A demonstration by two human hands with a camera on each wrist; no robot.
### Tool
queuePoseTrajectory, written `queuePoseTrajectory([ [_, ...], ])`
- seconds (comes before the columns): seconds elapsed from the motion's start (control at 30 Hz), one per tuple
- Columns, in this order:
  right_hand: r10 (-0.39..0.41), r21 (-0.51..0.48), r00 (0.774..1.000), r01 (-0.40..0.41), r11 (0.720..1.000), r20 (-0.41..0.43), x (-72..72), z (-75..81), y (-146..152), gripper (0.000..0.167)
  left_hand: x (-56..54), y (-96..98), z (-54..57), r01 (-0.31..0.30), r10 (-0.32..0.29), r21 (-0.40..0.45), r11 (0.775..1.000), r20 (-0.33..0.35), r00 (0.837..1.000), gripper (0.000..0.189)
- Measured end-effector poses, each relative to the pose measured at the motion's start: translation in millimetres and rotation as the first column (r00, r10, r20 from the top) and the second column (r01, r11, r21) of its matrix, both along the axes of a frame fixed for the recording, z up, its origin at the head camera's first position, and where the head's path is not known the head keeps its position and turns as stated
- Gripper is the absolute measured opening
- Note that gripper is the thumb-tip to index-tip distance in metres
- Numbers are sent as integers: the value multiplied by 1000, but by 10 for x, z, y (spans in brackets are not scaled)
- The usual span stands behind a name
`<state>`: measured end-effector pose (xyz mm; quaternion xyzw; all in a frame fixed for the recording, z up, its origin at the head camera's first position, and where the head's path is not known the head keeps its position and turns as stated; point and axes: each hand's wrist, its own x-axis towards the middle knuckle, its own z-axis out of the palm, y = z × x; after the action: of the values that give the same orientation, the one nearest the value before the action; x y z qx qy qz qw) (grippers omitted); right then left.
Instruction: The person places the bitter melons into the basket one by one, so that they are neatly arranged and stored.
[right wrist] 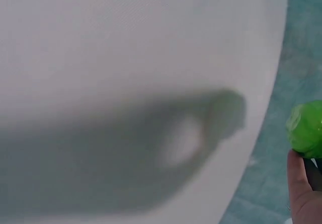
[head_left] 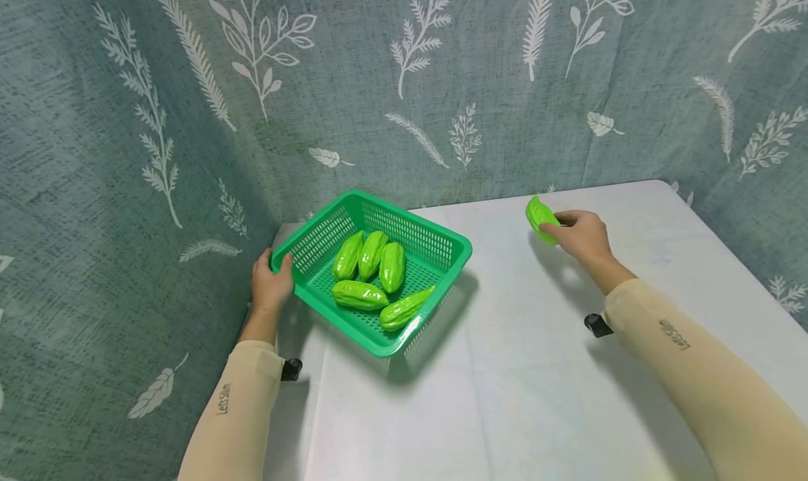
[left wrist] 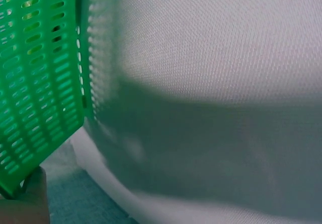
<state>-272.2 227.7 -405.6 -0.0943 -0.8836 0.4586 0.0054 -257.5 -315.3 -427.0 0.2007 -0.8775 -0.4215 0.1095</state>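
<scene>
My left hand [head_left: 271, 285] grips the left corner of a green plastic basket [head_left: 410, 237], thumb over the rim. Several glossy, ridged bitter melons lie inside, among them one upright melon [head_left: 393, 267] and one lying sideways [head_left: 360, 295]. In the left wrist view the slotted basket wall [left wrist: 40, 83] fills the left, with a fingertip [left wrist: 32, 194] below it. Over the right part of the table, my right hand [head_left: 583, 234] pinches another bitter melon [head_left: 541, 220] between thumb and fingers. The right wrist view shows only this melon's end [right wrist: 307, 131] and part of the hand [right wrist: 304, 199].
A white cloth covers the table [head_left: 524, 390]. Shadows of the basket and right arm fall on it. Behind and to the left hangs a grey-green curtain [head_left: 353, 95] with white leaf prints, close by the basket. The table's right edge [head_left: 745, 260] slants toward me.
</scene>
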Motion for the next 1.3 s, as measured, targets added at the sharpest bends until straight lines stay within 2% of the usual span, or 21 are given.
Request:
queuePoseTrajectory([
  [0.23,-46,41,997,43,998,60,-20,-196,255,71,-14,-7,-5,4,-4,-1,1000,-10,1000,70],
  [0.5,-125,101,986,114,988,114,-42,-332,395,69,-3,-23,-36,5,-4,4,1000,-10,1000,71],
  [0.67,-146,139,984,131,982,101,-20,-430,458,66,-3,-42,-34,22,-22,0,1000,16,1000,76],
  [0.9,-139,132,987,128,983,78,10,-544,514,65,-1,-30,-33,20,-20,10,1000,27,999,77],
  [1.13,-143,132,986,131,983,86,-11,-544,516,71,-4,-28,-46,16,-16,18,1000,14,1000,78],
  [1.3,-139,145,988,128,981,65,-35,-426,452,84,-2,-27,-40,13,-13,16,1000,9,1000,77],
])
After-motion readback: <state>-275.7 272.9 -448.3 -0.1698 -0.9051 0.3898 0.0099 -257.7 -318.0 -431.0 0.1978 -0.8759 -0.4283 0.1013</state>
